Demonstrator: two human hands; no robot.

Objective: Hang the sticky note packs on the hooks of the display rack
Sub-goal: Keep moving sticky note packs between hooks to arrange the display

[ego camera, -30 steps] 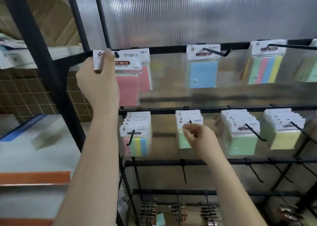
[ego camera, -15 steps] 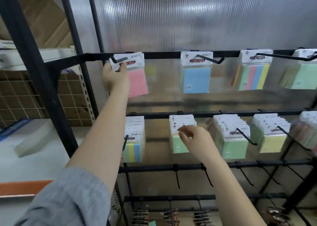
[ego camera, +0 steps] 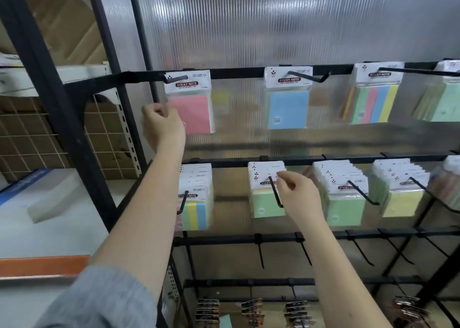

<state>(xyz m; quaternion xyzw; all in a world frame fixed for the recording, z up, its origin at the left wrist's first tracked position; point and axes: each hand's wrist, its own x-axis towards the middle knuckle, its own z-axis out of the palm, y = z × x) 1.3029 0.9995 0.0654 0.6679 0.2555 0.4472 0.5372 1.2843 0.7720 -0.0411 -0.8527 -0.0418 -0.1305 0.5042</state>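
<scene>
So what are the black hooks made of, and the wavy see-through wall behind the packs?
The hooks, like this one, look like thin metal wire with a dull black coat: slim, stiff, bent up at the tip. The wall looks like ribbed clear plastic sheet: fine upright lines, blurry shine, colours showing through it. The pink pack seems to be paper in a glossy clear plastic wrap with a white card top.

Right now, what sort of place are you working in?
Probably a stationery shop or its stockroom: a black display rack with rows of hooks, packaged sticky note packs hanging from them, and carded clips on the bottom row.
</scene>
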